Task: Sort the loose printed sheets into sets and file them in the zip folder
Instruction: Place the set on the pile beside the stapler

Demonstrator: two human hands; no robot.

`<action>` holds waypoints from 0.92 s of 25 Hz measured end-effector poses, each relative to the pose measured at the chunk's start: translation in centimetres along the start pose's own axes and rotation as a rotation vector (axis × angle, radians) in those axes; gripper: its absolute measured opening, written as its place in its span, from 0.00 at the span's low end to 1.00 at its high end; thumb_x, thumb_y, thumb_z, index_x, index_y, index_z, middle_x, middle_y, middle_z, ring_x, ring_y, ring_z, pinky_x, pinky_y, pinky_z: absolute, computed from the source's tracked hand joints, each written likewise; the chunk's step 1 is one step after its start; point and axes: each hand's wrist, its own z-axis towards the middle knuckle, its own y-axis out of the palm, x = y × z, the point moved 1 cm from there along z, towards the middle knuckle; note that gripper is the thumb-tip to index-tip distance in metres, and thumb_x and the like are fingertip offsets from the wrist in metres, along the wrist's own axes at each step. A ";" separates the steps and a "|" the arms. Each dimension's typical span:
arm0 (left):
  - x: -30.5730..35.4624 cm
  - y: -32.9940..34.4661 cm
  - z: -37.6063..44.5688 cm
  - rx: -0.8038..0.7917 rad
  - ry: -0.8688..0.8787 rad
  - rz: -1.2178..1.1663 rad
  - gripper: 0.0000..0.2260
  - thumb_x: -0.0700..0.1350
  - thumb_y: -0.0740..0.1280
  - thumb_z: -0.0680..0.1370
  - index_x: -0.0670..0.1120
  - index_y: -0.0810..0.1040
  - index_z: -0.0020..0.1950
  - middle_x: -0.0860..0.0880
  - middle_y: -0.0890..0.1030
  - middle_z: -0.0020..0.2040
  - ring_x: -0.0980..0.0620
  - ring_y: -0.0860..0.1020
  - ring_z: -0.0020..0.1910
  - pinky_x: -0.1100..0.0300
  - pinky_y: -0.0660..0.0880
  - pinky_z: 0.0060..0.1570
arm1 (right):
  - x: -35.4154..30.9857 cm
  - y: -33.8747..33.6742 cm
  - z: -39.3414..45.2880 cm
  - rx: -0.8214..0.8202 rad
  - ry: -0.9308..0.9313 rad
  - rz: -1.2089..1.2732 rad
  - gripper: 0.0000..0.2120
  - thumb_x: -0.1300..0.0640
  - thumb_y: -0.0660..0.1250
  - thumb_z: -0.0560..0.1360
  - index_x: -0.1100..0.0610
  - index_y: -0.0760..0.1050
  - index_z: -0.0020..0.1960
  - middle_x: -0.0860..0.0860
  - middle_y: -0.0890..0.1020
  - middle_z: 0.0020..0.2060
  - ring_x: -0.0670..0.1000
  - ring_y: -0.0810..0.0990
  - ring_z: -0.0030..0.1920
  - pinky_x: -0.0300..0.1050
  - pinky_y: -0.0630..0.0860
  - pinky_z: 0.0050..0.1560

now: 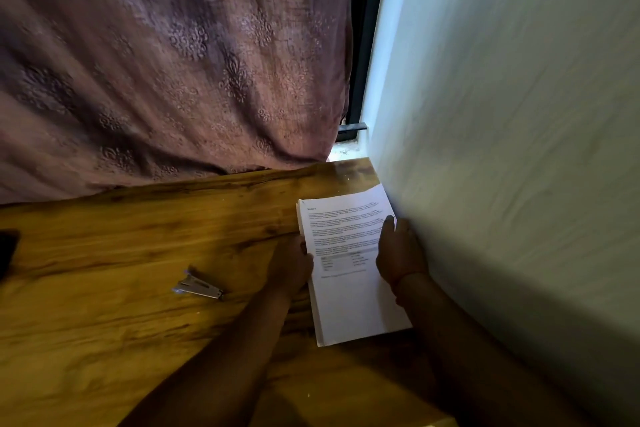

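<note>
At the far left edge of the surface (104,322) a dark object (7,250) lies partly out of frame; what it is cannot be told. Nearer the middle, a small metal stapler (198,287) rests on the wood, well apart from your work but within reach, presumably kept there to bind each set once sorted. Your left hand (292,269) is at the left edge of the stack of printed sheets (346,270), fingers curled against that edge, apparently gripping or squaring it; how many sheets it pinches is not visible. The stack lies flat on the surface, top page printed with text and a small table, pushed up into the corner beside the white wall (502,149). That placement likely lets the wall act as a stop for the right edge. Your right hand (400,253) rests on the right side of the top sheet, fingers extended and pressing down, just beside the wall, which appears to hold the pile steady while the left works the edge. The patterned curtain (166,62) hangs behind the surface. No zip folder is in view. Sorting appears to be at an early step, with the sheets in one pile.
</note>
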 end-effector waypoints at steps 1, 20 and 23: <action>0.0 0.1 -0.1 0.008 -0.015 -0.003 0.08 0.40 0.68 0.78 0.50 0.82 0.52 0.52 0.84 0.53 0.54 0.82 0.47 0.54 0.83 0.44 | -0.1 0.5 0.0 -0.024 0.007 -0.012 0.29 0.61 0.61 0.75 0.62 0.56 0.74 0.62 0.65 0.67 0.62 0.71 0.63 0.53 0.72 0.62; 0.9 -2.0 -1.1 -0.020 -0.162 -0.490 0.14 0.45 0.63 0.82 0.55 0.70 0.67 0.51 0.78 0.61 0.50 0.78 0.57 0.46 0.77 0.57 | -0.4 1.1 0.3 0.107 0.188 0.553 0.27 0.43 0.67 0.75 0.57 0.67 0.68 0.58 0.75 0.64 0.60 0.74 0.62 0.54 0.73 0.61; -0.8 -7.1 -1.0 0.099 -0.209 -0.442 0.16 0.45 0.64 0.82 0.53 0.69 0.69 0.50 0.78 0.62 0.47 0.77 0.59 0.44 0.76 0.59 | -4.2 -0.1 -0.5 -0.028 0.174 0.854 0.21 0.45 0.68 0.76 0.57 0.73 0.63 0.56 0.80 0.58 0.56 0.79 0.53 0.47 0.74 0.50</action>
